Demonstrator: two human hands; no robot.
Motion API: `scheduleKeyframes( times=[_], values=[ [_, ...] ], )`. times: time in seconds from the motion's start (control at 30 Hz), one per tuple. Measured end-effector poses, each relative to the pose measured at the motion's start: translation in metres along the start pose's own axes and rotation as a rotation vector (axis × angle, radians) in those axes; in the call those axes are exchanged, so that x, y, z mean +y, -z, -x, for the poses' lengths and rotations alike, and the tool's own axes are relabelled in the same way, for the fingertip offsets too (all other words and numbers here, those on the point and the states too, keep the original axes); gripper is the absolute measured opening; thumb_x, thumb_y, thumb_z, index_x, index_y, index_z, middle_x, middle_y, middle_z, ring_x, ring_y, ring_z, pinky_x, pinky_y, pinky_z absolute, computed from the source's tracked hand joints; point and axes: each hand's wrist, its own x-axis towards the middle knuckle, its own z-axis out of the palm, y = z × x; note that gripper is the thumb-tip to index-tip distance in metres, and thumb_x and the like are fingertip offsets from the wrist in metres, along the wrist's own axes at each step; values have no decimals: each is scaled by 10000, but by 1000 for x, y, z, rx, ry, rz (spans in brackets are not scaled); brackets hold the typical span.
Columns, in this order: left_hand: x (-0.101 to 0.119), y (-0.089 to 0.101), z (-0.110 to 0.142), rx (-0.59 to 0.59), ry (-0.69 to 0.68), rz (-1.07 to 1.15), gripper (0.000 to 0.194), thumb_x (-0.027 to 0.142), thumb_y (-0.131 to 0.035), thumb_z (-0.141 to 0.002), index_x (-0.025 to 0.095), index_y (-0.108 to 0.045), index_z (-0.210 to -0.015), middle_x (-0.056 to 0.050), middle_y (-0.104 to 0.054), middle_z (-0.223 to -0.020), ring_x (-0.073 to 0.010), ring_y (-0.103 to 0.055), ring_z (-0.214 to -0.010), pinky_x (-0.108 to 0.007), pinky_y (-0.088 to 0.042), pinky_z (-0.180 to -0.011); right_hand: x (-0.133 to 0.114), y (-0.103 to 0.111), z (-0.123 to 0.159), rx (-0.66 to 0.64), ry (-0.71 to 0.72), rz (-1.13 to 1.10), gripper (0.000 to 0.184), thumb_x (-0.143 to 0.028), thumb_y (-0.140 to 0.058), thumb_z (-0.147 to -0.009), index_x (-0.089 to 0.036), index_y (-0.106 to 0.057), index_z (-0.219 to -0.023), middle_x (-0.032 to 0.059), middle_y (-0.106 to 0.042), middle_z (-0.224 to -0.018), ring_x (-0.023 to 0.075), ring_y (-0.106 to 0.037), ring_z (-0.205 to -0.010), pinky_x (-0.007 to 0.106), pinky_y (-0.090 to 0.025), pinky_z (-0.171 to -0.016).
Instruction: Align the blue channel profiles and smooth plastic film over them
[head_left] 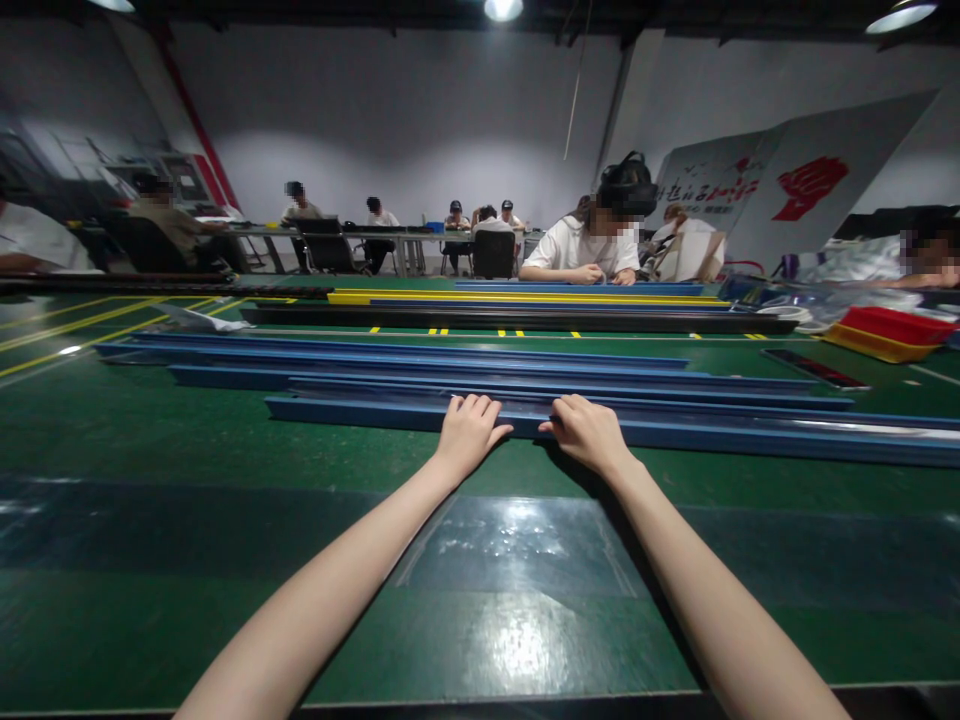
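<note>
Currently L grip (471,432) & R grip (589,430) curled over long, straight-edged blue rail (360,413), pinch unclear

Left hand (470,434) and right hand (589,430) on nearest blue rail (352,412), green tabletop (180,440), co-worker (574,250) opposite

A bare, slender, tapering left forearm (337,570) slants inward from the lower left; a bare, matching right forearm (724,590) slants inward from the lower right, so that the two converge; the ungloved, small left hand (469,435) lies back upward, its fingers side by side, pointing forward and bent at the ends, its thumb angled out toward the other hand; the ungloved, rounded right hand (586,432) is more curled, knuckles raised, thumb pointing inward; the hands are level and apart; the fingertips are partly hidden, so how firmly either closes cannot be told.
</note>
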Motion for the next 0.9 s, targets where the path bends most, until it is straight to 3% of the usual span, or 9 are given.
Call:
scheduleKeyframes(
  times=[0.67, 0.9],
  values=[
    [1, -1, -1, -8, 8, -38, 340, 465, -498, -814, 179, -553, -989, -79, -612, -948, -233, -508, -904, -355, -313, -777, 18, 8, 11, -53, -115, 5, 226, -386, -474, -817, -189, -572, -763, 51, -631, -832, 171, -551, -789, 266, -236, -544],
    [1, -2, 0, -12, 11, -54, 371, 493, -482, -813, 181, -554, -1000, -78, -612, -956, -233, -504, -890, -350, -305, -758, 16, 2, 14, -8, -62, 20, 255, -393, -425, -842, -180, -548, -774, 61, -620, -808, 183, -525, -798, 269, -269, -599]
  ],
)
